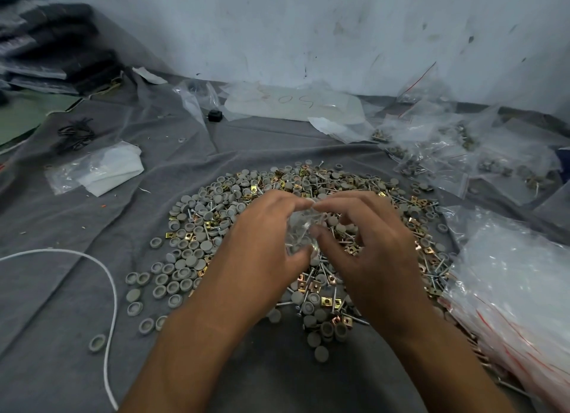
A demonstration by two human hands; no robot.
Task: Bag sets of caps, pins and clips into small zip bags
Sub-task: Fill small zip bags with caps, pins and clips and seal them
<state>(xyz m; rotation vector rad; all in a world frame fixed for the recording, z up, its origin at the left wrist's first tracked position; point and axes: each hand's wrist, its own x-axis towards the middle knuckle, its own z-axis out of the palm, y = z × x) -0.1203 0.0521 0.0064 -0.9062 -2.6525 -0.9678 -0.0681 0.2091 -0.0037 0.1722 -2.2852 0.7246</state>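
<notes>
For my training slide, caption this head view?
Both hands, left hand and right hand, hold a small clear zip bag above a heap of caps, pins and clips.

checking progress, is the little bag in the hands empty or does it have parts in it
Cannot tell. The small zip bag is pinched between the left hand and right hand; its clear, blurred film hides any contents.

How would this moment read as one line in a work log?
step: closing small bag | left hand: pinches bag | right hand: pinches bag | below: pile of parts on grey cloth
</notes>
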